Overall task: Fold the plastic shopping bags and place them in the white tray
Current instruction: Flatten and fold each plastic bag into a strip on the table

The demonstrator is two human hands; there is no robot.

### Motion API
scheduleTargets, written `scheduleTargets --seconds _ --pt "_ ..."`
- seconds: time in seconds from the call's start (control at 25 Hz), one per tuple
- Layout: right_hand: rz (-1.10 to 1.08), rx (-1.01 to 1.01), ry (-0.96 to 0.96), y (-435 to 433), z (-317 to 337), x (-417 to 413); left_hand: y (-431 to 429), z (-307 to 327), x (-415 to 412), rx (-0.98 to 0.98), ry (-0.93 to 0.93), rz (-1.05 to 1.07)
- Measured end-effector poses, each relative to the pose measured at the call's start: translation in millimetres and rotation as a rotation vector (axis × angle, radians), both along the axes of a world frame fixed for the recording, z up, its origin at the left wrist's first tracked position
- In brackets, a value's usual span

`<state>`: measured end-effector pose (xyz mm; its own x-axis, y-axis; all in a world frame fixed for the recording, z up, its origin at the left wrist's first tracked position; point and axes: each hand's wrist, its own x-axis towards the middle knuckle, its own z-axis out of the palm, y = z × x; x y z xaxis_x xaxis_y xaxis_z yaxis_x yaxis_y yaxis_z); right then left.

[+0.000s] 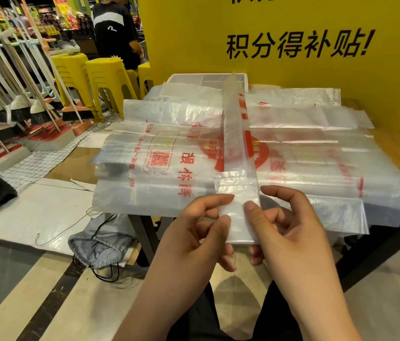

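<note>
Nearest, left hand (201, 232) and right hand (290, 232), each grip pinched on the near end of the folded bag strip (234, 143), strip stretching away between them, under the strip flat bags (159, 158) piled on the surface (390, 147), white tray (189, 78) behind the strip's far tip

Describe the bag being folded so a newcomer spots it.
Find the wooden table by the yellow wall, covered in flat printed shopping bags. At its near edge, left hand and right hand pinch one folded bag. Unlike the spread ones, it is a long narrow strip.
</note>
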<state>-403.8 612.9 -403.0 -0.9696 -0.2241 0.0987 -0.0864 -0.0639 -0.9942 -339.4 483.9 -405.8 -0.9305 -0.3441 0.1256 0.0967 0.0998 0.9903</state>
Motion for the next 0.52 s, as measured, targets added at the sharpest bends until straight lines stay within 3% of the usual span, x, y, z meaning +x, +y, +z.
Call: scheduleTargets --seconds 0.36,0.52 --pt "0.138 0.016 0.0 7.6 -4.3 8.6 3.7 -4.1 -10.1 -0.186 0.015 0.047" --pt "0.139 -0.047 -0.049 7.6 -6.5 5.9 8.9 -2.3 -10.6 -0.177 0.034 0.073"
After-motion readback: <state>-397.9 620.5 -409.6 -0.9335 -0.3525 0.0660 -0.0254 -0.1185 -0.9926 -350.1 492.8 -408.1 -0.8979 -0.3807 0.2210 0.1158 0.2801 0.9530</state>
